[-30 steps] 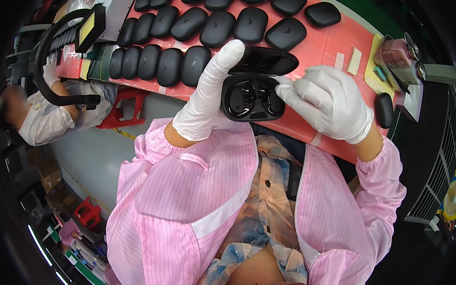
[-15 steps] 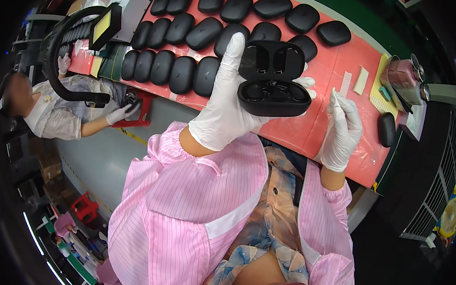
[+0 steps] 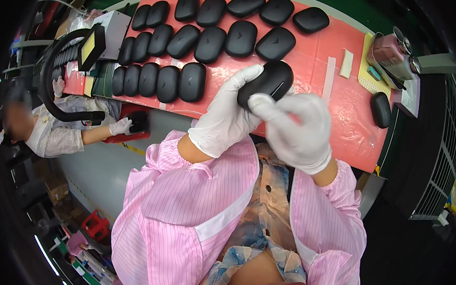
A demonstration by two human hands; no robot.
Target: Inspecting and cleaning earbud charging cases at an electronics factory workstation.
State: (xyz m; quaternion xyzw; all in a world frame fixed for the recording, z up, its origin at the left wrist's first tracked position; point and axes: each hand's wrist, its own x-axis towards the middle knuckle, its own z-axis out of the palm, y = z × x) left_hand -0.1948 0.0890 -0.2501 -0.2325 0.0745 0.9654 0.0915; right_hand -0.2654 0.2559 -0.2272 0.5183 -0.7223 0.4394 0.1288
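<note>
My left hand (image 3: 227,111), in a white glove, grips a black earbud case (image 3: 273,80) above the table's near edge. The case's lid is closed, and a light streak shows along its side. My right hand (image 3: 298,128), also gloved in white, is at the case's lower right. Its fingers are curled together with the tips against or just in front of the case, and motion blurs it. Whatever its fingers pinch, if anything, cannot be made out. Similar closed black cases (image 3: 210,45) lie in rows on the red mat (image 3: 315,59) beyond my hands.
Right of the rows are a cream strip (image 3: 346,63), a yellow pad (image 3: 366,80), a teal block (image 3: 373,73), a pink-filled container (image 3: 390,52) and a lone black case (image 3: 380,109). At left stand a lamp on a black curved arm (image 3: 48,76) and a co-worker (image 3: 66,126).
The case was open with its lid raised; now it is closed and tilted in my left hand. My right hand has moved left from beside the case up to it. The view has shifted slightly.
</note>
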